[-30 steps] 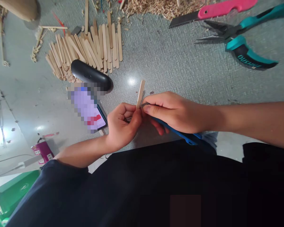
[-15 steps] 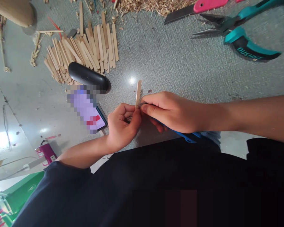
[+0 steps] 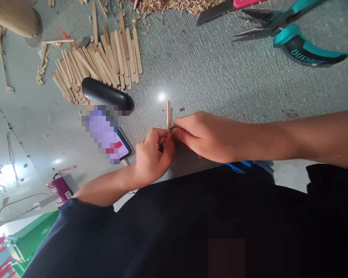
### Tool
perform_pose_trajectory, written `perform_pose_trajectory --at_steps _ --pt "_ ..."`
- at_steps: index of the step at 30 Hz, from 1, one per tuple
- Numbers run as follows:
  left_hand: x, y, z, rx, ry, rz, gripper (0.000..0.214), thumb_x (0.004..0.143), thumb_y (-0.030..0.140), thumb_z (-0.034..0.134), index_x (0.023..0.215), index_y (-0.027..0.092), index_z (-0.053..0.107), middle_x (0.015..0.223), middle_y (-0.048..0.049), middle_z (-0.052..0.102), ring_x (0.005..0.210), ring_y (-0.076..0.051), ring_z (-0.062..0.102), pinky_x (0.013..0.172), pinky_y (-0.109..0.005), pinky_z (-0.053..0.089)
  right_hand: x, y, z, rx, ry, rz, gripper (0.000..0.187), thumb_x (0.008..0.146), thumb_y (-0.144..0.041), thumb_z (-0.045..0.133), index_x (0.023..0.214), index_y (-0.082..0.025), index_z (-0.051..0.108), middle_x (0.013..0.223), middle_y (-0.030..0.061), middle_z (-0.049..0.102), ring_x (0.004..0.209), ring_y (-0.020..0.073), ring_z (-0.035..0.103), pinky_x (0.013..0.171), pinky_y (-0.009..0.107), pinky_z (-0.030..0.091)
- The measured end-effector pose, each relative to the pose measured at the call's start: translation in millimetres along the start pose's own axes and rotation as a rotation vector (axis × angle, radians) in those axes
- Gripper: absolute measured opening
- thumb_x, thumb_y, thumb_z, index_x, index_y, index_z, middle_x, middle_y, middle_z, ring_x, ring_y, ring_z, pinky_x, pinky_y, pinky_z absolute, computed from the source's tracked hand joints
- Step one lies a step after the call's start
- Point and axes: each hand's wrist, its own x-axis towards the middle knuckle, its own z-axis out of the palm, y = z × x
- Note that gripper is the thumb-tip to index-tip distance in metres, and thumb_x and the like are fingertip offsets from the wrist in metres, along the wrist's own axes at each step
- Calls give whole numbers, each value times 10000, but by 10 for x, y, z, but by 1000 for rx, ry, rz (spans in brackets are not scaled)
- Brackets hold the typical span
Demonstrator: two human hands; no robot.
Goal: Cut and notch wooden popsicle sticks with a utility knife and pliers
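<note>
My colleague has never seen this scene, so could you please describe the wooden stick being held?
On the gray table, find the pile of sticks. Nearer the dark shirt, the left hand pinches the wooden stick, its free end pointing away from the shirt. Unlike the piled sticks, it is held between fingers.

Grey textured table (image 3: 197, 69), wooden sticks (image 3: 104, 65), pliers (image 3: 280, 24)

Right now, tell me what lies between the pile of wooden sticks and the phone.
In the head view, a black oblong case lies between the stick pile and the phone.
</note>
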Motion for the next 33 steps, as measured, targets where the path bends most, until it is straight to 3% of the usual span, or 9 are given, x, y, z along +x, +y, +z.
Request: perform_pose_trajectory --at_steps 3,7,10,12,14,18,23,29,33 --pt "16 4 2 46 13 69 131 1114 294 757 1011 248 691 709 21 797 582 -129 729 551 -237 455 8 -29 0 106 -124 106 471 1250 -218 471 784 -242 532 531 -17 578 433 141 590 535 326 337" --pt "33 22 -13 77 19 142 146 1116 265 746 995 251 667 682 32 776 539 -123 697 545 -235 433 24 -64 -12 19 -52 82 437 1215 -165 524 783 -237 531 513 -30 572 430 125 577 536 304 347" --pt "9 21 -38 89 -3 149 115 1109 240 750 1022 251 675 705 25 801 557 -132 725 568 -242 462 27 -95 -64 73 -162 131 488 1228 -164 465 751 -233 541 516 -20 585 420 130 592 520 301 382" --pt "-18 15 -48 66 -31 99 91 1123 261 752 1058 248 689 742 8 830 596 -146 763 593 -253 498 7 -118 -117 117 -231 159 530 1240 -183 436 722 -231 539 522 1 599 439 137 609 529 300 407" --pt "-38 13 -42 -22 -49 21 150 1163 349 753 1073 244 696 772 -12 850 624 -151 782 590 -255 528 -33 -133 -172 120 -223 125 532 1241 -196 450 717 -226 535 529 9 605 472 127 606 556 284 415" --pt "-17 52 -9 -398 -80 -91 352 1209 545 742 1046 243 660 713 0 830 542 -140 759 492 -224 555 -76 -87 -231 183 -217 -41 463 1242 -246 495 787 -213 577 572 -8 613 501 109 587 566 265 405" --pt "66 138 -14 -697 -134 -147 380 1164 524 840 1016 227 655 749 10 855 510 -133 770 476 -206 612 58 97 -187 257 -292 -161 451 1248 -334 518 865 -183 701 616 -10 651 463 111 588 492 268 384" --pt "107 167 -47 -791 -180 -203 429 1131 555 884 998 218 652 754 15 865 506 -136 781 477 -210 644 136 202 -185 322 -316 -266 454 1247 -344 558 873 -160 739 668 -9 687 493 83 599 486 218 395" --pt "105 157 -54 -738 -193 -256 530 1084 679 896 970 240 621 773 -5 885 534 -170 815 454 -232 648 34 100 -253 331 -309 -184 457 1241 -413 631 892 -154 774 722 -5 686 535 88 624 499 213 428"
